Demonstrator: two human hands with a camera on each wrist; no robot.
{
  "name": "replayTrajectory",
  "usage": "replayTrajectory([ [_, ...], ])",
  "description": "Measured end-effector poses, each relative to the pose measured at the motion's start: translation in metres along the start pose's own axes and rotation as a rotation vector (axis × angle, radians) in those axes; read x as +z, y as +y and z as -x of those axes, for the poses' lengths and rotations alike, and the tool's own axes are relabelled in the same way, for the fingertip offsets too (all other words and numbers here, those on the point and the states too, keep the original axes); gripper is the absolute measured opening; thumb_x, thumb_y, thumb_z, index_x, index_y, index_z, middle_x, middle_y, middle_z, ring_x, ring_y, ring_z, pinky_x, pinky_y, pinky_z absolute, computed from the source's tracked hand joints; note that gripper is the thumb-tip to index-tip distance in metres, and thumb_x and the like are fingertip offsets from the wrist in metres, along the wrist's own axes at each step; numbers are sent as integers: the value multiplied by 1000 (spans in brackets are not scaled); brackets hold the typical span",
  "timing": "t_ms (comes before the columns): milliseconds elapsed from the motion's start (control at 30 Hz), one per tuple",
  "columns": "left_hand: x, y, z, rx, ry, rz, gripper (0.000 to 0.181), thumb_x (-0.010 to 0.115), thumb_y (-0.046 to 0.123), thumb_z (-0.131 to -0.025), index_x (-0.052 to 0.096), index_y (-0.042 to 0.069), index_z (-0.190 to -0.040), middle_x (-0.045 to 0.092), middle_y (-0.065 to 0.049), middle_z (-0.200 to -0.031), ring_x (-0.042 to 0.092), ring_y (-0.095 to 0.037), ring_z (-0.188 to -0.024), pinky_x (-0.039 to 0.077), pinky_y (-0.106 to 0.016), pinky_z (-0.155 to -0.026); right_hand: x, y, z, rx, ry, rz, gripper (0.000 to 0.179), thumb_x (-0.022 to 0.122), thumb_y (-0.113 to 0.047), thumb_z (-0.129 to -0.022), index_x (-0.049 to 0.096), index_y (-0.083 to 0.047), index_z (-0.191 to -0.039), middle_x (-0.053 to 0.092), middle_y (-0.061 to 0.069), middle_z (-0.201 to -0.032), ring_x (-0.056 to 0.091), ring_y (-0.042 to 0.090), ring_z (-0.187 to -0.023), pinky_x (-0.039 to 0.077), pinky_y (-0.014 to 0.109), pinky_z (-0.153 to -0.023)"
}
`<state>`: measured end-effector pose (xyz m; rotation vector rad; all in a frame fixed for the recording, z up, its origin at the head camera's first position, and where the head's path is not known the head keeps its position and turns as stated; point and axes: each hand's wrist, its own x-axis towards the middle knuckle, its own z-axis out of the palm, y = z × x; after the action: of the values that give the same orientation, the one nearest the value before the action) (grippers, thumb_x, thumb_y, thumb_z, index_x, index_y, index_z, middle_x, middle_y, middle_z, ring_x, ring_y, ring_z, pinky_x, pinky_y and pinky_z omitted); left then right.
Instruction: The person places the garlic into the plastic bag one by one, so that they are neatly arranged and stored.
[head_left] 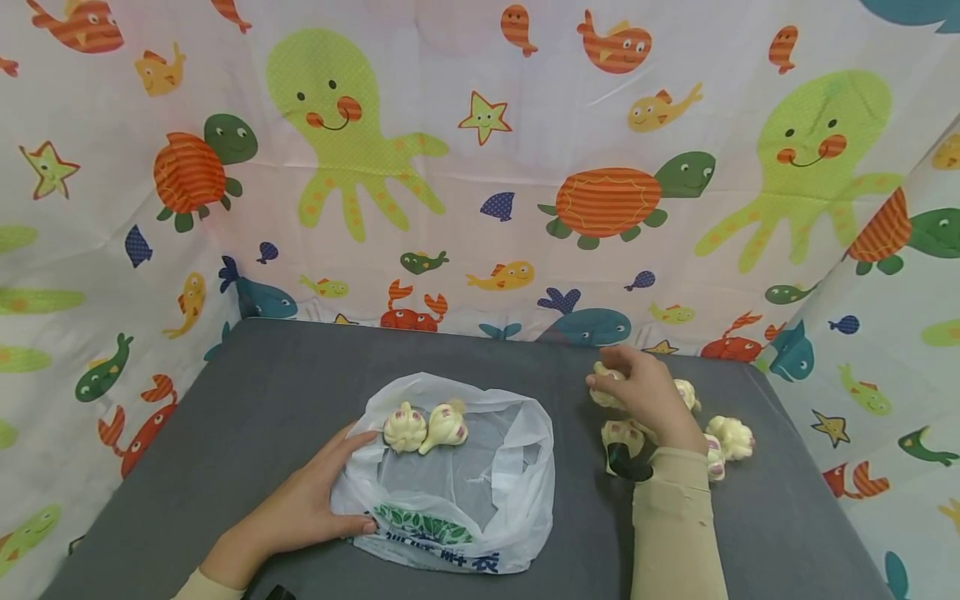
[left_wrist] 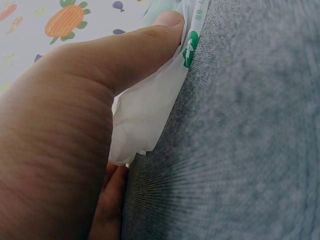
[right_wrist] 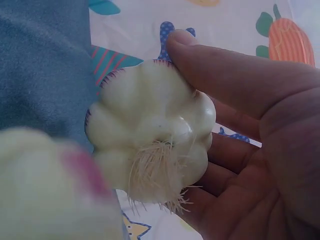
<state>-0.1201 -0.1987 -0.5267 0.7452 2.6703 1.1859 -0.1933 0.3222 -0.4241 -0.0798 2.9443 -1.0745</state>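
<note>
A white plastic bag (head_left: 525,492) with green and blue print lies with its mouth spread on the grey table. Two garlic bulbs (head_left: 405,427) sit side by side at the bag's far left. My left hand (head_left: 318,492) holds the bag's left side, thumb on the near part and fingers at the rim. In the left wrist view the thumb presses the plastic. To the right of the bag, my right hand (head_left: 648,396) grips a garlic bulb (right_wrist: 150,120) between thumb and fingers; its tuft of roots faces the right wrist camera.
Several more garlic bulbs (head_left: 731,437) lie around and beneath the right forearm, one blurred (right_wrist: 50,190) close to the right wrist camera. A dark strap piece (head_left: 626,462) is at the right wrist. A curtain (head_left: 480,208) printed with sea animals stands along the table's back and sides.
</note>
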Motion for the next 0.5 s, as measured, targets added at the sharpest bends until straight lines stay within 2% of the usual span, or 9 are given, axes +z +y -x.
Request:
replayTrajectory([
  [500, 1, -1, 0, 17, 10, -25, 115, 91, 71, -76, 36, 34, -169, 25, -7, -179, 40, -36, -154, 45, -69, -108, -3, -16, 3, -8, 5, -13, 70, 81, -42, -101, 58, -1, -153, 63, 23, -151, 61, 44, -135, 49, 64, -110],
])
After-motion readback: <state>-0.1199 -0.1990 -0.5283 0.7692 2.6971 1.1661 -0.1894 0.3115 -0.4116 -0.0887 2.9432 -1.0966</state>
